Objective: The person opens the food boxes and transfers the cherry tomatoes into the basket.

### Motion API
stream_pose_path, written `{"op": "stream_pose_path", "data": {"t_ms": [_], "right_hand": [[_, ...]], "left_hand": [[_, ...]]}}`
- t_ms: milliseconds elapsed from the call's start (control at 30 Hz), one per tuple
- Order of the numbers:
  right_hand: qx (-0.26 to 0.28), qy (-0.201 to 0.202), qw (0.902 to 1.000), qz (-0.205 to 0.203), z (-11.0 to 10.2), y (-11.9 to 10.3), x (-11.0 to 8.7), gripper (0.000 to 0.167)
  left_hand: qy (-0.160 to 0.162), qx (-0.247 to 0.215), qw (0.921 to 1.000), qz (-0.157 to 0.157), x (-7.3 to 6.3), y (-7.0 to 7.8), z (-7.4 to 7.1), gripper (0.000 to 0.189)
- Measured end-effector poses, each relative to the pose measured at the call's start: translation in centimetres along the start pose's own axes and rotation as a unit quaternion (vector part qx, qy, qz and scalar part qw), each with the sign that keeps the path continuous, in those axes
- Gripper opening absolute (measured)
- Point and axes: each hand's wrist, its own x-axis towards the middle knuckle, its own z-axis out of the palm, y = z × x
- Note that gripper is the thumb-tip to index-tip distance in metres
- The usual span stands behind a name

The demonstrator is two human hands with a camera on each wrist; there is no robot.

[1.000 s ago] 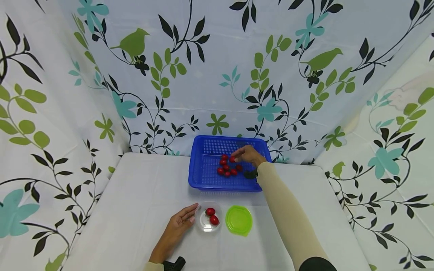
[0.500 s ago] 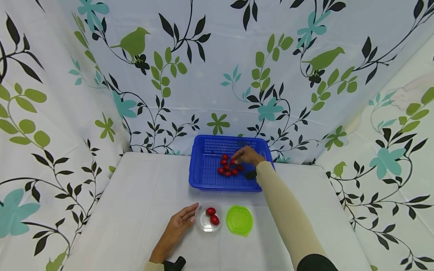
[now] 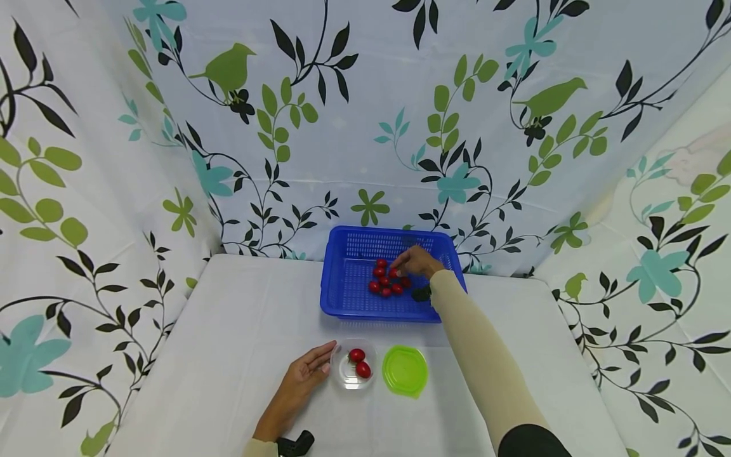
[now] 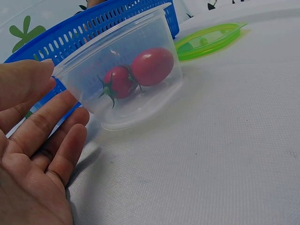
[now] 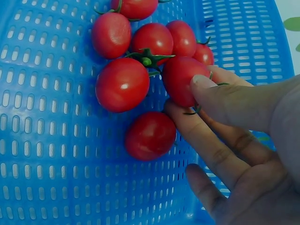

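Note:
In the blue plastic basket (image 3: pixel 342 285), my right hand (image 3: pixel 419 261) pinches a cherry tomato (image 5: pixel 178 80) between thumb and fingers. Several other cherry tomatoes (image 5: pixel 123 85) lie close by on the basket floor, some with green stems. My left hand (image 3: pixel 302 382) rests on the table beside a small clear plastic container (image 3: pixel 346 379), its fingers loosely extended. Seen from the left wrist, the thumb reaches the container's rim and the fingertips lie at its side. Inside the container are two red tomatoes (image 4: pixel 152 66), one with a green stem showing.
A bright green lid (image 3: pixel 405 371) lies flat to the right of the container. The basket stands at the back of the white-covered table (image 3: pixel 257 304), near a patterned cloth (image 3: pixel 365 127) hanging behind. Similar cloth hangs on both sides.
The head view has shifted very slightly. Both hands stay almost where they were, the right among the tomatoes and the left at the container.

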Motion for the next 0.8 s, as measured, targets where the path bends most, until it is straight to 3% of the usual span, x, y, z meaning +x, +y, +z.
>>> {"op": "stream_pose_path", "data": {"t_ms": [533, 700, 800], "right_hand": [[-0.006, -0.049, 0.9988, -0.003, -0.2, -0.1, -0.1, 0.031], [0.001, -0.041, 0.9992, -0.004, -0.2, -0.2, -0.5, 0.034], [0.006, -0.017, 0.9994, -0.03, -0.5, -0.8, -1.4, 0.035]], "left_hand": [[-0.004, -0.003, 0.9999, 0.009, 0.0, 0.0, -0.1, 0.055], [-0.006, -0.007, 0.9999, 0.013, 0.0, 0.1, -0.1, 0.055], [-0.007, -0.006, 0.9999, 0.011, -0.1, 0.2, 0.0, 0.055]]}}
